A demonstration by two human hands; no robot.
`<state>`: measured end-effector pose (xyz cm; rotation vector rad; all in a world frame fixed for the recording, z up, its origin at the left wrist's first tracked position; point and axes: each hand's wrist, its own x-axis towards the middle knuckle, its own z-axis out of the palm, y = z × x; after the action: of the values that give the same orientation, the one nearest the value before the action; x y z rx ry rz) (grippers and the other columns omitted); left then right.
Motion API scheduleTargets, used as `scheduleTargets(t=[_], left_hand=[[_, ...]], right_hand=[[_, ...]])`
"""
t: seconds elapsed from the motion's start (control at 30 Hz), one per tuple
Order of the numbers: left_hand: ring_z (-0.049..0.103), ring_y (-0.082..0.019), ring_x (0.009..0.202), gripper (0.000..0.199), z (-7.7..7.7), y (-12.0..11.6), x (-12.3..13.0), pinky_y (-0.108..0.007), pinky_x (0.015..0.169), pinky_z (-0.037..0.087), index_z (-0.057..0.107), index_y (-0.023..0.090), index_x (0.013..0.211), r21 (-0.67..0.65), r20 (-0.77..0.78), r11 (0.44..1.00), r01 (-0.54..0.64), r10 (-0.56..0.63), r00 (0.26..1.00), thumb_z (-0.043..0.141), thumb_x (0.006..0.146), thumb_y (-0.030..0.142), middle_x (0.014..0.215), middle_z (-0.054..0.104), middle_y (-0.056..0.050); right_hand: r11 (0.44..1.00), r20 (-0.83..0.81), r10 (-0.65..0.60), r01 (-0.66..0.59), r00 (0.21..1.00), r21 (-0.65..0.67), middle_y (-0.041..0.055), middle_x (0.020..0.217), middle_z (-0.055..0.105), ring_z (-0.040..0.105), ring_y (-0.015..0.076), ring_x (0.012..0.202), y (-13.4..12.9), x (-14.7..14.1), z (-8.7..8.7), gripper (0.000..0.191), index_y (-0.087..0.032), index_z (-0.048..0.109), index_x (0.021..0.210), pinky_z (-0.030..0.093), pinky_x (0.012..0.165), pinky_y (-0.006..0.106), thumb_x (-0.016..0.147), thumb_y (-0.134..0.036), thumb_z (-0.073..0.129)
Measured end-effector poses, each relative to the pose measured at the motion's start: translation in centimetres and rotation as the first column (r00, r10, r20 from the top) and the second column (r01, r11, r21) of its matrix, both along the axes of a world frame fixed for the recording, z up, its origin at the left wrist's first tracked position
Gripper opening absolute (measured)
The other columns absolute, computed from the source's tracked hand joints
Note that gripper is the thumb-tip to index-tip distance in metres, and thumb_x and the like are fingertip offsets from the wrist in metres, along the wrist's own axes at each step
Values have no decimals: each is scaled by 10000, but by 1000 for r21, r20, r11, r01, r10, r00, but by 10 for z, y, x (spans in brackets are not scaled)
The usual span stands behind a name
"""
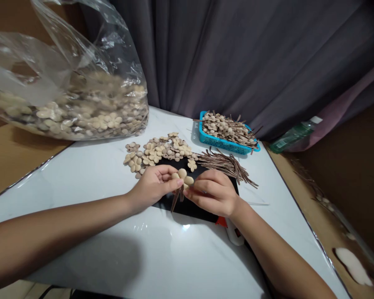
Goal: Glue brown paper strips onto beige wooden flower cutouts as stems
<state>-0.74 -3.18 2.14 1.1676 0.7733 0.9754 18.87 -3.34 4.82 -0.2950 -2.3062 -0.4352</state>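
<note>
My left hand pinches a cream fabric flower between thumb and fingers, above a black mat. Brown strips hang down below the flower. Close on the flower's right side, my right hand has its fingers bent together at the petals; whether it grips the flower or a strip is hidden. Behind my hands lies a loose pile of cream and greyish flowers. A bundle of brown strips lies to the right of the pile.
A large clear bag of flowers stands at the back left. The blue basket at the back holds more flowers with strips. Near my right wrist is a white tool with a red part. A green bottle lies at the right.
</note>
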Motion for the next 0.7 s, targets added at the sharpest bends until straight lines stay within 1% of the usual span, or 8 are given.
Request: scheduleTargets(t=[0.07, 0.2, 0.33, 0.47, 0.6, 0.7], left_hand=[[604, -102, 573, 168, 2, 0, 0, -204, 570, 504, 625, 120, 750, 0, -14, 1000, 5, -5, 1000, 717, 721, 257, 634, 643, 6], [579, -92, 516, 194, 5, -2, 0, -195, 515, 483, 583, 125, 669, 13, -38, 999, -31, 31, 999, 716, 720, 257, 577, 642, 8], [556, -75, 483, 194, 6, -3, 0, -175, 489, 462, 569, 127, 650, 37, -31, 998, -44, 45, 999, 714, 719, 235, 546, 634, 19], [560, -77, 489, 201, 3, -1, -1, -175, 490, 460, 568, 129, 651, 35, -16, 999, -18, 19, 1000, 718, 722, 242, 569, 652, 7], [585, -92, 517, 207, -3, 1, -3, -187, 509, 476, 599, 133, 685, 20, 64, 999, 32, -33, 997, 683, 767, 304, 607, 665, -6], [592, -118, 527, 272, -5, 1, -3, -218, 509, 493, 622, 137, 701, 3, 151, 1000, 30, -30, 988, 618, 806, 388, 609, 651, -13]], right_hand=[[1000, -1, -4, 4, 1000, -3, 11, 697, 676, 562, 163, 717, 0, 0, 0, 189, -205, 604, 617, 502, 567, 276, 709, -98, 730], [1000, 8, -22, 22, 1000, -8, 4, 693, 677, 565, 160, 722, 0, 0, -1, 180, -207, 611, 628, 498, 572, 273, 717, -98, 724], [999, 14, -21, 21, 1000, -25, 7, 696, 675, 567, 157, 737, 0, 0, -2, 145, -201, 629, 679, 497, 591, 277, 723, -98, 720], [998, 0, -26, 26, 1000, -56, 1, 722, 675, 568, 149, 752, -1, 1, -2, 134, -221, 639, 723, 495, 596, 270, 747, -104, 701], [996, -39, -6, 3, 999, -85, 10, 730, 662, 558, 149, 758, -1, 2, -2, 145, -218, 654, 801, 504, 614, 265, 742, -96, 703], [993, -61, -9, 2, 998, -116, 21, 736, 652, 552, 154, 771, 0, 4, -3, 158, -207, 666, 830, 501, 613, 265, 731, -93, 712]])
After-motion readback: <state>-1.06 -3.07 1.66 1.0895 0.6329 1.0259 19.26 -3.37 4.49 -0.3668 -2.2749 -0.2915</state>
